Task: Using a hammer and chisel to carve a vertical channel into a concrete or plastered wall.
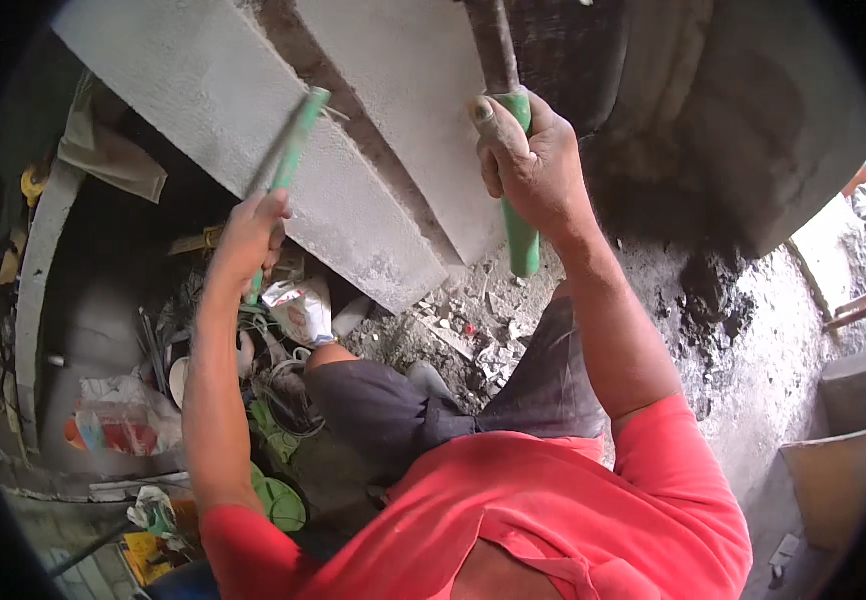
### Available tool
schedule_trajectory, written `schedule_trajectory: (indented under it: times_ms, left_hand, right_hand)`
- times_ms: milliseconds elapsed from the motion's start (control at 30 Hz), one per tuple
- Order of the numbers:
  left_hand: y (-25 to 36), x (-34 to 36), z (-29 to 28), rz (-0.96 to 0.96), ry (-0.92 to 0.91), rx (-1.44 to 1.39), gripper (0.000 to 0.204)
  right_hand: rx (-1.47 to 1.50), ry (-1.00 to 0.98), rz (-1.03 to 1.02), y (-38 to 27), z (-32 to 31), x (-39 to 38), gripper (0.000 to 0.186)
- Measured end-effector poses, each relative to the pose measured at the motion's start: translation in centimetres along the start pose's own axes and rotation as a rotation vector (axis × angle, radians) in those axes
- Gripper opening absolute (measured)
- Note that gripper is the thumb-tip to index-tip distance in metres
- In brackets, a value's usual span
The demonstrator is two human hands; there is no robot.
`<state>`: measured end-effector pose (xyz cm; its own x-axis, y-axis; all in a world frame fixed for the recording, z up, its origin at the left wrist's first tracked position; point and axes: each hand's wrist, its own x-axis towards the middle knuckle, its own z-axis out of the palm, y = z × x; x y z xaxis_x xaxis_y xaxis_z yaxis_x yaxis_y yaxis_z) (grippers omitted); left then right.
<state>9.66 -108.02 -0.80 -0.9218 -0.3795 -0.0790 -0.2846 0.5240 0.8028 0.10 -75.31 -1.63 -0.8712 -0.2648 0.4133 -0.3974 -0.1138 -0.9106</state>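
My left hand [250,238] is wrapped round a slim green rod [298,140], which slants up and to the right. The rod's upper end lies over a pale grey concrete slab [188,85], and its tip is near a dark groove [353,115] in the concrete. In my right hand [545,165] is the green grip of a long-handled tool [523,245]. Its dark metal shaft [494,45] runs up past the top edge, so its head is out of sight. My right thumb lies along the top of the grip.
Broken rubble [473,325] covers the ground by my knees. A white bag [300,310] and green plastic items [278,500] lie to the left, near a plastic packet [123,415]. A rough wall [743,130] rises at the right, with a brown board [838,485] below it.
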Motion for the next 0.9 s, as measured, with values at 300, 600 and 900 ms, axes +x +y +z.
schedule_trajectory:
  times_ms: [300, 600, 900]
  left_hand:
    - [3.1, 1.3, 0.9, 0.374, 0.110, 1.010, 0.042]
    - [5.3, -0.2, 2.6, 0.322, 0.082, 1.148, 0.039]
    - [3.0, 1.0, 2.1, 0.451, 0.138, 1.075, 0.042]
  right_hand:
    - [-0.067, -0.088, 0.114, 3.0, 1.2, -1.5, 0.046]
    - [-0.182, -0.097, 0.396, 11.3, 6.2, -2.2, 0.046]
    - [-0.262, 0.116, 0.058, 13.2, 6.9, -2.6, 0.029]
